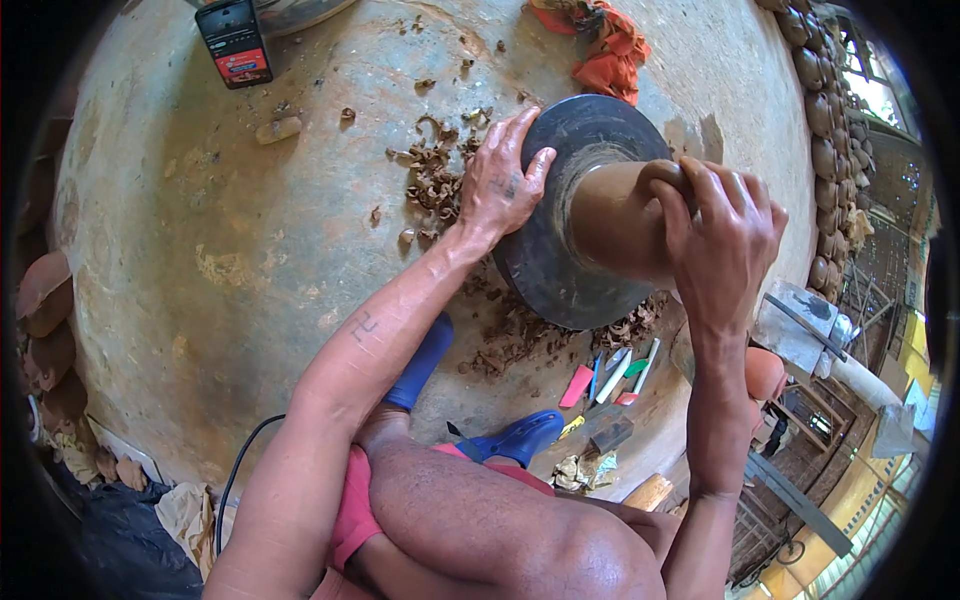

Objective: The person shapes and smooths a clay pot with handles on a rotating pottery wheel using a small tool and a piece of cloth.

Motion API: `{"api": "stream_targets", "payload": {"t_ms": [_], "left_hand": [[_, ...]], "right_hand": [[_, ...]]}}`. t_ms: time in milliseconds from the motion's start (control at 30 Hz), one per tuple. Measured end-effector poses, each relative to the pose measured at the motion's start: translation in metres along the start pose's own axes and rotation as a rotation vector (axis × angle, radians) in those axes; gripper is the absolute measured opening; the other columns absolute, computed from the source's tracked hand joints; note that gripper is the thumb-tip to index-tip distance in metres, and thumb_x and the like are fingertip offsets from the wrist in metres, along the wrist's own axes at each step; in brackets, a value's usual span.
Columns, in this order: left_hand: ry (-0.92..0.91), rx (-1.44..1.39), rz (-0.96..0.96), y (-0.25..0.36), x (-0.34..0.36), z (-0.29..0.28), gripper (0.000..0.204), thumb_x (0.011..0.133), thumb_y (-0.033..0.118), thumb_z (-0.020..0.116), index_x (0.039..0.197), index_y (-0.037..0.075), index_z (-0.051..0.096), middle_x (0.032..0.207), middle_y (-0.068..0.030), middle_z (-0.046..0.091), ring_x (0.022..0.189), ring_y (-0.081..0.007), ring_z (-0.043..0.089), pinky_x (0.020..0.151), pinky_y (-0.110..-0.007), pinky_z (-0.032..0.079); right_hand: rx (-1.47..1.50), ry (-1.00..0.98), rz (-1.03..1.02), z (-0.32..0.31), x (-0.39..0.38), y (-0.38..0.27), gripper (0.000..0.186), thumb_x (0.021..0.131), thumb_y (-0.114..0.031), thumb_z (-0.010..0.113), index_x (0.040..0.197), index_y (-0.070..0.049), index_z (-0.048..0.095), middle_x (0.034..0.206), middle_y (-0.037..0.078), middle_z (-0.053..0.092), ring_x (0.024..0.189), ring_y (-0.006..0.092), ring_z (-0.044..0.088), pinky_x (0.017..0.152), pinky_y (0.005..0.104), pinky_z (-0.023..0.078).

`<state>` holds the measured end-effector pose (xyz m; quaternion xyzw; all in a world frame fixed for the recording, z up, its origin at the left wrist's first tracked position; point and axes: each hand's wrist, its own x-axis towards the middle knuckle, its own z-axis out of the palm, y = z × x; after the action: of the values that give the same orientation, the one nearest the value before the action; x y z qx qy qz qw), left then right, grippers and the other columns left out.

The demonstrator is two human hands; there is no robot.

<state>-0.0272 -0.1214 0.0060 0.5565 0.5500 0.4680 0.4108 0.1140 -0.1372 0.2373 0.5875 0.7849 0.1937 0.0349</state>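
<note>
My left hand (pixel 505 185) touches the left edge of a dark round turntable (pixel 585 295), its thumb apart and fingers extended along the rim. A tall, smooth brown clay cylinder (pixel 615 220) rises from the turntable's middle. My right hand (pixel 725 225) grips the top of the cylinder at its rim, fingers bent over it; the fingertips are partly hidden. Curled clay shavings (pixel 445 170) lie around the turntable.
A phone (pixel 233 45) and an orange cloth (pixel 605 55) lie beyond. Small coloured tools (pixel 615 375) lie on the pale floor (pixel 230 230) below the turntable. Rows of brown clay vessels (pixel 820 120) line both sides; a black cable (pixel 240 450) runs left of my legs.
</note>
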Motion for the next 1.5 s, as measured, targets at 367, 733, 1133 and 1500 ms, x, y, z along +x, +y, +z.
{"api": "stream_targets", "payload": {"t_ms": [367,733,1133,1500], "left_hand": [[-0.007,-0.002,-0.022,0.003,-0.001,0.002,0.057,0.101,0.024,0.073,0.152,0.006,0.056,0.140,-0.0242,0.065,0.128,-0.0423,0.065,0.109,-0.048,0.053],[-0.025,0.000,-0.028,0.001,0.000,-0.001,0.057,0.101,0.024,0.072,0.152,0.006,0.056,0.142,-0.0246,0.064,0.131,-0.0426,0.063,0.112,-0.049,0.051],[0.034,-0.009,-0.029,0.008,-0.012,0.002,0.056,0.100,0.020,0.074,0.150,0.003,0.057,0.140,-0.0261,0.065,0.127,-0.0443,0.065,0.108,-0.049,0.054],[0.081,0.012,-0.018,0.005,-0.020,0.002,0.058,0.100,0.024,0.074,0.151,0.004,0.055,0.143,-0.0234,0.061,0.129,-0.0430,0.063,0.108,-0.049,0.054]], "right_hand": [[0.040,-0.052,0.014,-0.003,0.000,0.002,0.030,0.088,-0.023,0.081,0.116,-0.012,0.080,0.109,0.005,0.079,0.109,0.0264,0.070,0.098,0.0440,0.046],[0.213,-0.040,0.060,-0.014,-0.015,0.015,0.036,0.092,-0.016,0.078,0.128,-0.012,0.079,0.121,0.011,0.075,0.112,0.0298,0.068,0.103,0.0466,0.048],[-0.158,-0.556,0.047,-0.022,-0.037,-0.026,0.065,0.107,-0.047,0.060,0.158,-0.009,0.051,0.060,0.014,0.070,0.055,0.0356,0.072,0.054,0.0492,0.056],[-0.098,-0.607,0.045,-0.032,-0.040,-0.032,0.074,0.105,-0.049,0.064,0.161,-0.004,0.045,0.062,0.016,0.071,0.056,0.0360,0.073,0.055,0.0486,0.056]]}}
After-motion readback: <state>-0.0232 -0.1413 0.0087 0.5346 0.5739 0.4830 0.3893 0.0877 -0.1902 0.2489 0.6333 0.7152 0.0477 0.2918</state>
